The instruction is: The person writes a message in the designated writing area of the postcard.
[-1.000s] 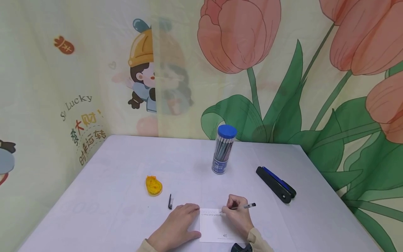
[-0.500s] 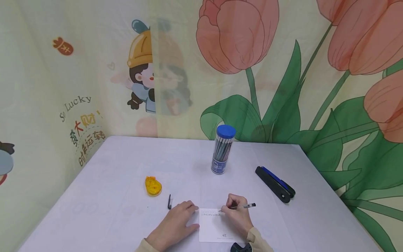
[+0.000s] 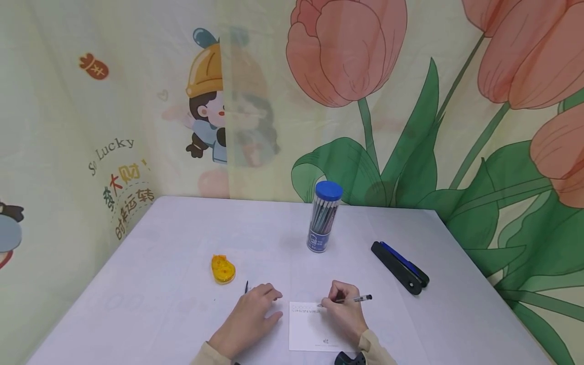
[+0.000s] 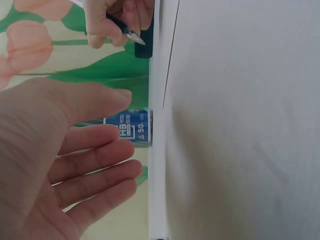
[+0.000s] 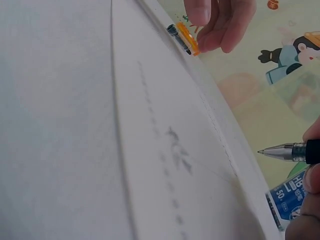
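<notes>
My right hand pinches a gel pen, its tip at the upper part of a small white sheet of paper. The right wrist view shows the pen's bare metal tip close over the sheet. A row of small handwritten marks runs along the sheet's top, and a little printed motif sits near its bottom. Just left of the sheet, my left hand holds nothing; its fingers are spread and relaxed in the left wrist view. Behind that hand, the black pen cap is mostly hidden.
A yellow correction tape lies on the left of the white table. Toward the back stands a clear, blue-lidded jar of pencils. A black and blue stapler lies to the right. Near the sheet's bottom edge is a black object.
My left hand has come off the sheet's left edge and shifted left and away from me, now covering most of the pen cap. The right hand with the pen has barely moved.
</notes>
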{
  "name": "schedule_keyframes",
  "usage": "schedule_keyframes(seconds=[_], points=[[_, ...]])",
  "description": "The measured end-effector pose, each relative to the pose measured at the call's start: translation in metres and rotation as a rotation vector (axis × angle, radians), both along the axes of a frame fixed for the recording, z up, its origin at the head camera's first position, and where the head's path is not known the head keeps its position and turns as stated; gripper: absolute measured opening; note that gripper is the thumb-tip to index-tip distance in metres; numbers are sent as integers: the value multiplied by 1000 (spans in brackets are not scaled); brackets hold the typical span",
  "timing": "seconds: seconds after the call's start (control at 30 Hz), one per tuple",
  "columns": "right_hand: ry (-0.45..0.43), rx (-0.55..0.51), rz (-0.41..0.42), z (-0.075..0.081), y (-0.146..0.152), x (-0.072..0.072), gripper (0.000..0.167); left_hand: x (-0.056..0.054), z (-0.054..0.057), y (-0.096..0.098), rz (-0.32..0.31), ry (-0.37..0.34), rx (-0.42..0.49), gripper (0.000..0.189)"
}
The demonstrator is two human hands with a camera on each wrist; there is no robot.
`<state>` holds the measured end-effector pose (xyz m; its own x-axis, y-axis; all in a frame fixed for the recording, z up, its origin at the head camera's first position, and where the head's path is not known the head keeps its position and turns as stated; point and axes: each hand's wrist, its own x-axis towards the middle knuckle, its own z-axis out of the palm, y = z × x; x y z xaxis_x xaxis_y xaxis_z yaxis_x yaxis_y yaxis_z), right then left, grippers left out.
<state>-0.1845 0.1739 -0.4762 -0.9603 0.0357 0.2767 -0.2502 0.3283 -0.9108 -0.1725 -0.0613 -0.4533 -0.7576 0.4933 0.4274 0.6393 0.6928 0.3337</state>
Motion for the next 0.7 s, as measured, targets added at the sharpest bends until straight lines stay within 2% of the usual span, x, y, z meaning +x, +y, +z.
schedule_keyframes(seconds=[0.17, 0.33, 0.6, 0.7], points=[[3, -24, 8, 2, 0, 1, 24, -3, 1, -4, 112, 49, 24, 23], [-2, -34, 4, 0, 0, 1, 25, -4, 3, -4, 224, 44, 8, 23], [-28, -55, 3, 1, 0, 0, 24, -10, 1, -11, 307, 65, 23, 24], [-27, -62, -6, 2, 1, 0, 24, -12, 2, -13, 344, 39, 26, 25]])
